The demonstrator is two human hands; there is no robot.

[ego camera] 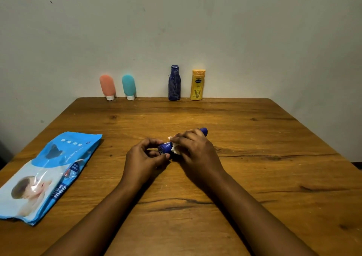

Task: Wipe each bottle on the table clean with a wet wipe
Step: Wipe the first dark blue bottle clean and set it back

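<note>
The person held a small blue bottle (pixel 165 148) on its side, low over the middle of the table (pixel 254 138). The left hand (pixel 146 158) pinched one end of it with curled fingers and thumb. The right hand (pixel 195 150) was wrapped round the rest of it, with a white wet wipe (pixel 175 149) bunched under the fingers. Only the two ends of the bottle showed.

So the wiping of this bottle looked to be in the middle, not done. Four more bottles stood in a row at the far edge, by the wall: a pink bottle (pixel 107 86), a teal bottle (pixel 128 86), a tall dark blue bottle (pixel 174 83) and a yellow bottle (pixel 198 85). I could not tell if any of them were clean yet. There was a gap between the teal one and the tall one — maybe the small bottle's own spot.

The pack of wipes (pixel 49 175) lay flat near the left edge, well apart from the hands. The middle and the right side of the table had lots of bare wood, so the hands had room to turn the bottle. The back row sat right at the far edge — a reach there would need care, because a bump could knock a bottle over.
</note>
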